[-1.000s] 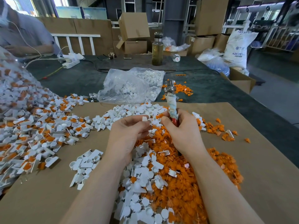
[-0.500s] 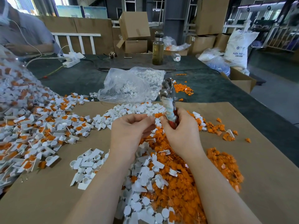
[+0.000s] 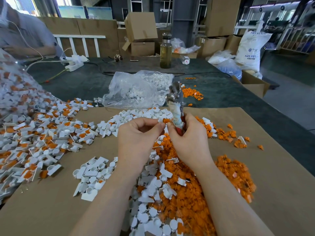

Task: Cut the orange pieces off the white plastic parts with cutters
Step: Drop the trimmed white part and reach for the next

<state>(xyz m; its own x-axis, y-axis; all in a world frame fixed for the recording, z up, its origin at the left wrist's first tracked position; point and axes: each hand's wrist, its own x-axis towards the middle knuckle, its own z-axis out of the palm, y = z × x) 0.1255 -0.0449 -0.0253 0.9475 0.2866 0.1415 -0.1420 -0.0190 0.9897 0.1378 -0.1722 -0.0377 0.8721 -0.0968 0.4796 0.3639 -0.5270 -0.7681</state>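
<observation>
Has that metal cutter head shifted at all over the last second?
Yes. The cutters' metal head has swung left, from beside the orange scraps on the dark mat to overlapping the clear plastic bag's right edge.

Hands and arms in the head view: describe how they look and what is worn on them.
Both forearms are bare as far as the frame shows; no sleeves, cuffs or gloves in view. The left hand and right hand carry no rings, and neither wrist shows a watch, band or bracelet. No tape, bandage or markings appear on them. Fingernails look short and unpainted.
</observation>
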